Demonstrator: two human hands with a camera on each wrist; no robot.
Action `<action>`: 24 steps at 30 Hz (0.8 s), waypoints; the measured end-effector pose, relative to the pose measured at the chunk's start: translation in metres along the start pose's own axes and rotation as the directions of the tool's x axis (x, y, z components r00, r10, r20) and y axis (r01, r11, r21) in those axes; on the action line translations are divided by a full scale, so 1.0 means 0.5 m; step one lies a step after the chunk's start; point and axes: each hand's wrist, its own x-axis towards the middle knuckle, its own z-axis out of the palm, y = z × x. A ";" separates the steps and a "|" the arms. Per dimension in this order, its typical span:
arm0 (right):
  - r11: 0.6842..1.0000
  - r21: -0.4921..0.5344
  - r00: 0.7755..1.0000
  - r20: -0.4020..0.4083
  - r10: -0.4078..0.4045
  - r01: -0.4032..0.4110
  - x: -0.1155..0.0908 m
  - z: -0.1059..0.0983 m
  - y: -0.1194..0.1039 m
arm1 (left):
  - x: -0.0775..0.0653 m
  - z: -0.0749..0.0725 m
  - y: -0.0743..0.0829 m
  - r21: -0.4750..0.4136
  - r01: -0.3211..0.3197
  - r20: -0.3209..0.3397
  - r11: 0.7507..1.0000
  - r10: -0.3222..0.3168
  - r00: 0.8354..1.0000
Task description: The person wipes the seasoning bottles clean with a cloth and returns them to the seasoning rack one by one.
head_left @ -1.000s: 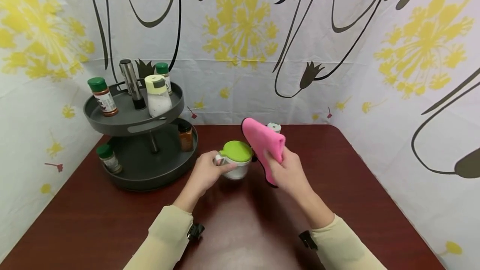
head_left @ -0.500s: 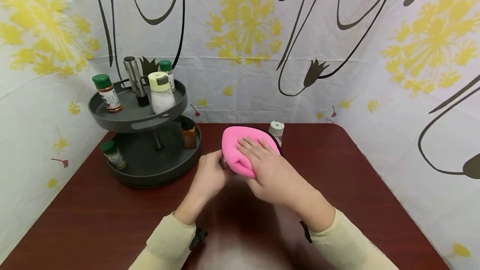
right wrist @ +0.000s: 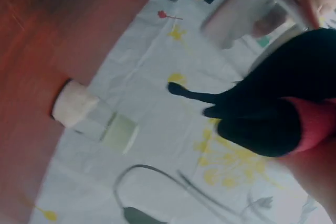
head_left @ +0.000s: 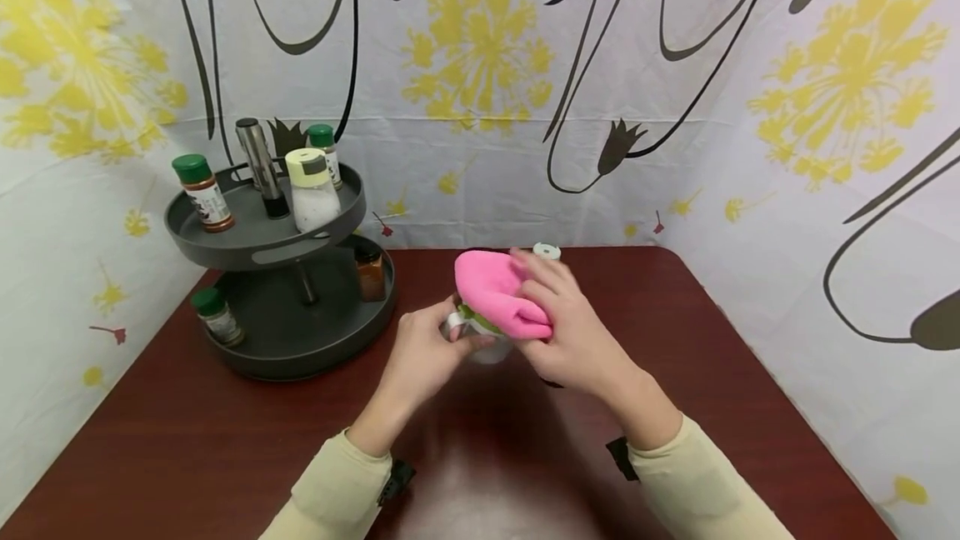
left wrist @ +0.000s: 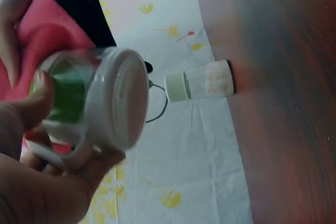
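Moved since half a second ago: the pink cloth (head_left: pixel 487 282), then spread over the whole lid (head_left: pixel 482 322), now tilts up and bares its front edge; the right hand (head_left: pixel 573 327), then flat on top, has gone round to the cloth's right side.
Left hand (head_left: pixel 423 350): grips the jar (head_left: pixel 491 348) by its handle, thumb along the wall.
Right hand: grips the cloth, fingers above, thumb below; fingertips blurred.
Jar: held above the desk (head_left: pixel 697 390), underside showing in the left wrist view; top mostly hidden by cloth; contents cannot be made out.
Cloth: pink one side, black on the other; far part cut off in the right wrist view.
Bottle (left wrist: pixel 199 82): behind, upright on the desk, pale cap, pale grains in its lower part; only the cap shows in the head view.
Stand, upper tray (head_left: pixel 281 257): green-capped jar, red-brown contents; steel grinder; yellow-capped shaker, white contents; second green cap, partly hidden.
Stand, lower tray (head_left: pixel 288 367): green-capped jar; dark-lidded jar, orange-brown contents, partly shaded.
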 end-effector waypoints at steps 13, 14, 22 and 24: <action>0.999 0.019 0.987 0.155 0.038 -0.041 -0.009 -0.023 0.010 | -0.009 -0.003 0.001 0.029 -0.065 0.123 0.997 0.061 0.991; 1.000 -0.031 0.991 0.130 0.002 0.002 -0.011 -0.021 0.007 | -0.009 -0.003 0.001 0.032 -0.058 0.119 0.998 0.054 0.991; 0.954 -0.226 0.979 -0.007 -0.205 0.198 0.009 -0.020 0.000 | -0.013 -0.003 0.003 0.042 -0.053 0.133 0.998 0.047 0.990; 0.944 -0.269 0.979 -0.020 -0.202 0.189 0.015 -0.024 0.005 | -0.014 -0.005 0.003 0.049 -0.055 0.127 0.997 0.048 0.991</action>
